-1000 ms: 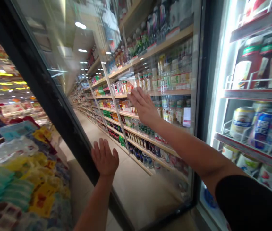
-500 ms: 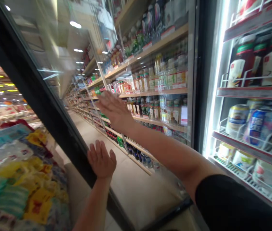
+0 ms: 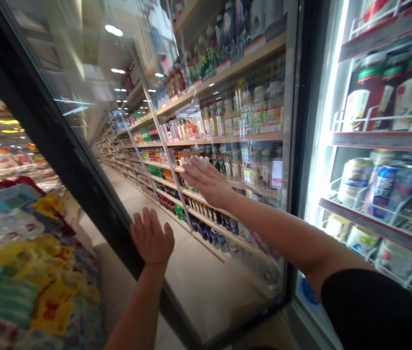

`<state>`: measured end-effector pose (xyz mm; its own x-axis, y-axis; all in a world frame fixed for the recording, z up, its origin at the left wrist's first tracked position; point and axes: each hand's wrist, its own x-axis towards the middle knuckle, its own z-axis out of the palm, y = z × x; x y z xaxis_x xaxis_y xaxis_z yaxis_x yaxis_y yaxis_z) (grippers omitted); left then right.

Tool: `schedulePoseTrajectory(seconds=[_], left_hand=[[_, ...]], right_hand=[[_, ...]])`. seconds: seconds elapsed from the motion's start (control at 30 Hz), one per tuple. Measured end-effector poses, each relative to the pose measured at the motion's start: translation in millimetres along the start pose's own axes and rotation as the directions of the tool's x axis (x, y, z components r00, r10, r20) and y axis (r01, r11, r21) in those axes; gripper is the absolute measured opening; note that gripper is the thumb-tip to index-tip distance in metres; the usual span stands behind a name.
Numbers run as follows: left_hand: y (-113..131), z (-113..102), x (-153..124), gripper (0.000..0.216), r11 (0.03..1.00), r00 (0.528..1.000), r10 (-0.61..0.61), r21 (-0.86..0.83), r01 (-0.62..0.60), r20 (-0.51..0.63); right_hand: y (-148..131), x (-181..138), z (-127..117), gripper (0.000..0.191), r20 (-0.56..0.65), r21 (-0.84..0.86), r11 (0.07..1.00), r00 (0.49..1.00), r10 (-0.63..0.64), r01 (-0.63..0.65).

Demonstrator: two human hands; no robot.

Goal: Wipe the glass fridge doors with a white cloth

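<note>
Against the tall black-framed glass cooler door (image 3: pixel 206 282), which stands open beside the lit shelves, both hands lie flat and empty. The left hand (image 3: pixel 151 238) presses low by the door's dark frame edge; the right hand (image 3: pixel 206 182) sits higher on the pane (fingers spread wide). Blue-and-white drink cans (image 3: pixel 384 187) stand on a white wire shelf (image 3: pixel 369 221) to the right.

Long shelves (image 3: pixel 228 138) line a beige floor (image 3: pixel 206 282) under ceiling lights (image 3: pixel 113 30)

Two bare hands show, a left hand (image 3: pixel 151 238) and a right hand (image 3: pixel 206 182), with one glass door (image 3: pixel 45 121). The lit cooler (image 3: pixel 384 141) shows three dark bottles (image 3: pixel 364 97) and two clear cans (image 3: pixel 354 179); others behind are too blurred to count
</note>
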<state>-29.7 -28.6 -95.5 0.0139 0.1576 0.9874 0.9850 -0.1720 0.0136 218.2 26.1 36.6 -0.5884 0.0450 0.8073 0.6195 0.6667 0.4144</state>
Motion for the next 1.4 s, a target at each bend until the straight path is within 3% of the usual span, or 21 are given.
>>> schedulePoseTrajectory(seconds=[0.07, 0.13, 0.17, 0.23, 0.27, 0.33, 0.4, 0.43, 0.47, 0.5, 0.57, 0.6, 0.67, 0.73, 0.8, 0.87, 1.0, 1.07, 1.17, 1.33, 1.4], left_hand=[[0.3, -0.4, -0.1, 0.064, 1.000, 1.000, 0.009, 0.004, -0.009, 0.003], [0.9, -1.1, 0.2, 0.065, 0.999, 1.000, 0.025, 0.034, -0.025, -0.002], [1.2, -1.5, 0.5, 0.066, 0.999, 1.000, 0.030, 0.046, -0.029, -0.007], [1.7, -2.1, 0.9, 0.066, 0.998, 0.999, 0.029, 0.047, -0.028, -0.017], [1.9, -2.4, 1.0, 0.065, 0.999, 1.000, 0.025, 0.040, -0.024, -0.019], [2.4, -2.8, 1.0, 0.064, 0.999, 1.000, 0.017, 0.030, -0.016, -0.019], [3.2, -3.5, 1.1, 0.064, 0.999, 1.000, 0.015, 0.031, -0.014, -0.018], [3.7, -4.0, 1.3, 0.065, 0.999, 1.000, 0.022, 0.037, -0.022, -0.021], [4.2, -4.6, 1.6, 0.066, 0.998, 0.999, 0.036, 0.048, -0.035, -0.027], [4.7, -5.2, 1.9, 0.067, 0.996, 0.998, 0.056, 0.065, -0.054, -0.035], [5.5, -6.1, 2.7, 0.069, 0.990, 0.994, 0.097, 0.105, -0.091, -0.050], [5.7, -6.3, 3.0, 0.070, 0.987, 0.993, 0.109, 0.122, -0.102, -0.055], [5.6, -6.3, 3.1, 0.071, 0.986, 0.992, 0.113, 0.132, -0.105, -0.058], [5.1, -5.9, 2.6, 0.071, 0.990, 0.994, 0.099, 0.111, -0.093, -0.054], [4.6, -5.4, 2.0, 0.070, 0.993, 0.995, 0.086, 0.081, -0.082, -0.053], [4.3, -5.3, 1.6, 0.070, 0.995, 0.995, 0.082, 0.067, -0.079, -0.053], [4.9, -6.1, 1.9, 0.071, 0.993, 0.995, 0.090, 0.076, -0.086, -0.052], [5.5, -6.4, 2.3, 0.071, 0.992, 0.994, 0.094, 0.085, -0.089, -0.054], [6.5, -6.3, 2.4, 0.072, 0.990, 0.993, 0.105, 0.100, -0.099, -0.061], [7.3, -6.4, 2.1, 0.072, 0.989, 0.994, 0.097, 0.115, -0.090, -0.059], [7.6, -7.4, 2.2, 0.073, 0.988, 0.993, 0.102, 0.121, -0.094, -0.059]], right_hand=[[3.2, -24.1, 0.4, 0.053, 0.095, 0.049, 0.977, 0.972, -0.213, 0.209], [15.3, -39.9, -3.8, 0.053, 0.127, 0.060, 0.962, 0.954, -0.273, 0.267], [23.9, -44.8, -6.7, 0.054, 0.102, 0.039, 0.976, 0.971, -0.217, 0.214], [40.3, -52.8, -10.5, 0.057, -0.016, -0.014, 1.000, 1.000, 0.021, -0.021], [44.9, -58.1, -9.9, 0.057, -0.098, -0.025, 0.986, 0.982, 0.164, -0.167], [42.3, -75.7, -2.1, 0.059, -0.228, -0.018, 0.912, 0.890, 0.396, -0.410], [25.3, -102.7, 11.9, 0.059, -0.257, -0.016, 0.878, 0.850, 0.459, -0.479], [14.8, -117.6, 19.0, 0.060, -0.204, -0.037, 0.913, 0.897, 0.392, -0.407], [5.4, -131.5, 24.8, 0.060, -0.127, -0.046, 0.973, 0.967, 0.220, -0.228], [-1.0, -143.0, 28.5, 0.059, -0.032, -0.027, 0.998, 0.998, 0.053, -0.054], [-1.7, -155.6, 28.9, 0.057, 0.070, 0.009, 0.991, 0.988, -0.134, 0.134], [4.0, -156.5, 26.0, 0.056, 0.075, 0.003, 0.993, 0.990, -0.119, 0.119], [21.5, -151.7, 17.7, 0.056, -0.003, -0.054, 0.994, 0.995, 0.096, -0.096], [36.1, -147.2, 12.4, 0.057, -0.131, -0.083, 0.927, 0.926, 0.354, -0.366], [38.0, -151.8, 14.5, 0.060, -0.211, -0.071, 0.860, 0.850, 0.482, -0.506], [28.0, -166.8, 21.6, 0.061, -0.208, -0.066, 0.871, 0.861, 0.465, -0.486], [14.2, -198.9, 27.1, 0.058, -0.038, -0.074, 0.960, 0.962, 0.269, -0.271], [24.3, -201.7, 21.1, 0.055, -0.001, -0.071, 0.957, 0.960, 0.281, -0.281], [45.7, -195.1, 14.7, 0.054, -0.117, -0.039, 0.873, 0.870, 0.479, -0.486], [35.1, -203.0, 36.2, 0.057, -0.323, 0.203, 0.572, 0.497, 0.805, -0.794], [28.3, -207.2, 42.8, 0.058, -0.324, 0.273, 0.485, 0.395, 0.859, -0.831]])
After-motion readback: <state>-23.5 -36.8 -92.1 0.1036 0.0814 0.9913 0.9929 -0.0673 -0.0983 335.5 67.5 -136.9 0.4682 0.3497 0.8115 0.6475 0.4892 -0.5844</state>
